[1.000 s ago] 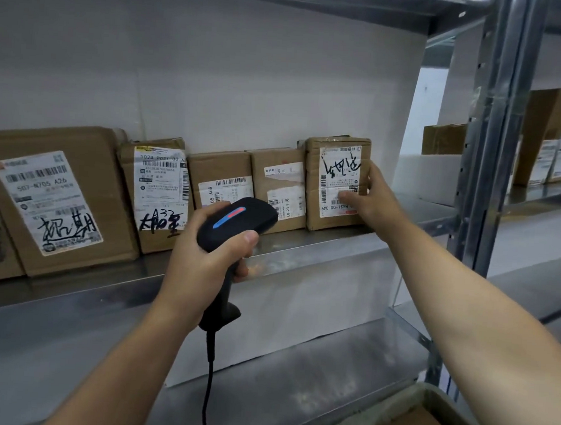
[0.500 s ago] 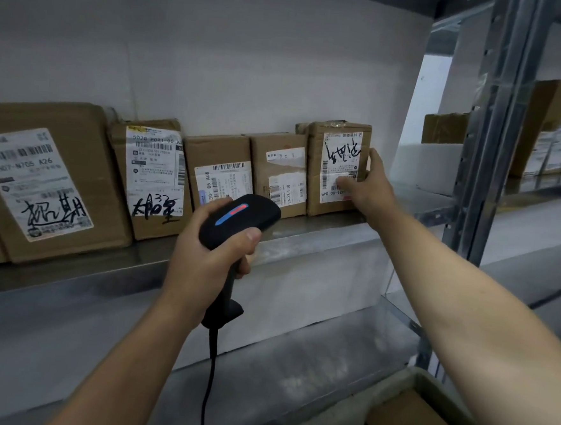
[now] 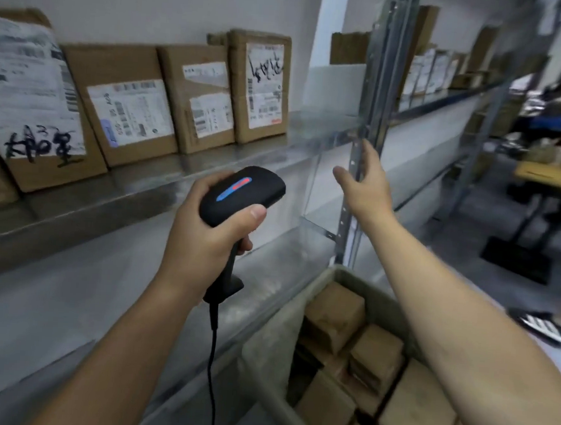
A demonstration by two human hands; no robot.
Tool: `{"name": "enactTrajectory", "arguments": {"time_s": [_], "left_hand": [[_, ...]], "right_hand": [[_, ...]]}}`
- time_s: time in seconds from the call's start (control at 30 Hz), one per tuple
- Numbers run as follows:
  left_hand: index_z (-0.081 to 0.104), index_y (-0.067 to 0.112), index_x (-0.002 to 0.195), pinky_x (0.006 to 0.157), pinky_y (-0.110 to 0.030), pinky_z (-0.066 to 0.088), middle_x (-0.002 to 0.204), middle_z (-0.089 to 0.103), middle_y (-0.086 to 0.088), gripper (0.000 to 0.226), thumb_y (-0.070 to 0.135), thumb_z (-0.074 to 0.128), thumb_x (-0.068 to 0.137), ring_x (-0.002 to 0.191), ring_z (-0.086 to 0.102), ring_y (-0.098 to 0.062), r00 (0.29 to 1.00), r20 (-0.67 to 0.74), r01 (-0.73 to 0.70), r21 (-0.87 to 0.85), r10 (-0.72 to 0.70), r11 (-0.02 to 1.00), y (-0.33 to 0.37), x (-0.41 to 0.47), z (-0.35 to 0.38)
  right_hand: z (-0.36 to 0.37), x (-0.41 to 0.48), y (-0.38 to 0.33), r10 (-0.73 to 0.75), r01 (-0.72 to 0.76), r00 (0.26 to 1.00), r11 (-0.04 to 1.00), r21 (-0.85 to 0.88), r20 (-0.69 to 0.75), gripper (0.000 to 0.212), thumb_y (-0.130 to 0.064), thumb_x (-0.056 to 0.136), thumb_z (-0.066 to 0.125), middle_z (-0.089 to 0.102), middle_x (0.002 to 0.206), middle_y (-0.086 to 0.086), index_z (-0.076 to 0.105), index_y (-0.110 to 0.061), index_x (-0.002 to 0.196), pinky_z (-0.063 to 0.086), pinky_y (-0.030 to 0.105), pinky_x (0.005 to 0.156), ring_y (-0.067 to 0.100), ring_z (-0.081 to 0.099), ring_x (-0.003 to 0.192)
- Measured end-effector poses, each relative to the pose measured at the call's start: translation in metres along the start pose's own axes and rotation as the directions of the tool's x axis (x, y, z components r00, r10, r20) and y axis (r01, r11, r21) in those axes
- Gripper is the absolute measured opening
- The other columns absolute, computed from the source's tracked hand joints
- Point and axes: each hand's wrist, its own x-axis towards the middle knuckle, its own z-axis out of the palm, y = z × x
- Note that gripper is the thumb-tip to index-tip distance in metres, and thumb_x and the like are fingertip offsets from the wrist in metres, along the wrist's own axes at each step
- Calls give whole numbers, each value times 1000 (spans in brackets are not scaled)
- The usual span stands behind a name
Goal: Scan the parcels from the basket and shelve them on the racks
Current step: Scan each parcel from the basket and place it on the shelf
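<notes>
My left hand [image 3: 204,237] grips a black corded barcode scanner [image 3: 240,194] by its handle, held in front of the metal shelf [image 3: 148,189]. A row of brown cardboard parcels with white labels stands on that shelf; the rightmost parcel [image 3: 260,84] stands upright at the row's end. My right hand [image 3: 366,181] hovers empty with fingers spread, below and to the right of that parcel, near the rack post [image 3: 377,96]. The grey basket [image 3: 281,328] at lower right holds several brown parcels [image 3: 335,315].
A lower metal shelf [image 3: 100,299] runs beneath the parcel row. Another rack [image 3: 446,97] with more boxes stands to the right. At far right are a person's shoe [image 3: 543,327] and a stand with a yellow top [image 3: 554,175].
My right hand has let go of the rightmost parcel and pulled back down and right. The view has swung right and down, showing the basket. The scanner stays in my left hand.
</notes>
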Motion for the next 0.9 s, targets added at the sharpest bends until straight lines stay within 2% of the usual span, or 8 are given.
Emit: {"name": "enactTrajectory", "arguments": {"time_s": [0.1,0.27,0.4,0.47,0.53,0.63,0.8,0.9], "left_hand": [[60,36,116,61,-31,54,89,72,-4,50,32,78,70,59,64,-19,997,61,51,16,-51,999,-21,-10,4],[57,36,120,57,-21,52,104,70,-4,56,33,79,69,63,64,-13,976,163,145,27,-147,989,-54,-36,15],[58,43,111,58,-25,54,95,71,3,48,34,79,69,61,64,-13,948,246,204,22,-203,979,-76,-54,25],[59,41,113,59,-26,54,93,71,3,48,34,79,70,61,64,-13,933,273,237,30,-236,971,-87,-63,28],[60,34,120,59,-25,53,97,71,-1,54,35,79,69,63,64,-13,919,291,268,41,-268,963,-99,-71,32],[59,31,122,58,-24,52,100,70,-5,58,35,80,68,66,64,-14,901,310,302,57,-304,952,-115,-81,36],[58,30,123,56,-21,51,101,70,-1,60,34,80,67,63,64,-10,884,315,326,111,-345,939,-137,-82,45],[58,33,125,59,-25,55,104,70,7,67,42,82,64,71,68,-11,879,293,333,185,-376,925,-154,-77,50]], "right_hand": [[-14,-40,31,100,-104,994,990,-92,-40,73,-34,97,65,33,162,0,27,-21,159,29,36,120,20,31,148],[-37,-109,75,246,-260,965,947,-187,-95,72,-35,97,66,33,162,4,30,-19,158,29,40,121,23,32,148],[-50,-159,98,347,-364,930,910,-196,-119,71,-34,98,64,30,163,3,28,-21,158,28,37,119,23,29,149],[-55,-181,106,397,-418,907,887,-198,-138,70,-35,99,63,29,163,1,28,-24,158,29,38,119,22,28,150],[-59,-201,116,436,-462,886,859,-220,-158,69,-35,99,63,31,163,0,30,-23,158,29,38,119,21,28,150],[-60,-224,133,494,-523,852,816,-248,-173,68,-33,99,64,34,161,2,32,-20,158,27,29,113,20,32,148],[-46,-236,166,591,-599,798,761,-249,-115,74,-34,95,69,33,161,4,32,-23,157,29,35,116,23,32,147],[-35,-232,191,624,-623,777,739,-258,-89,75,-34,94,70,34,161,5,32,-22,157,28,36,117,23,32,147]]}}
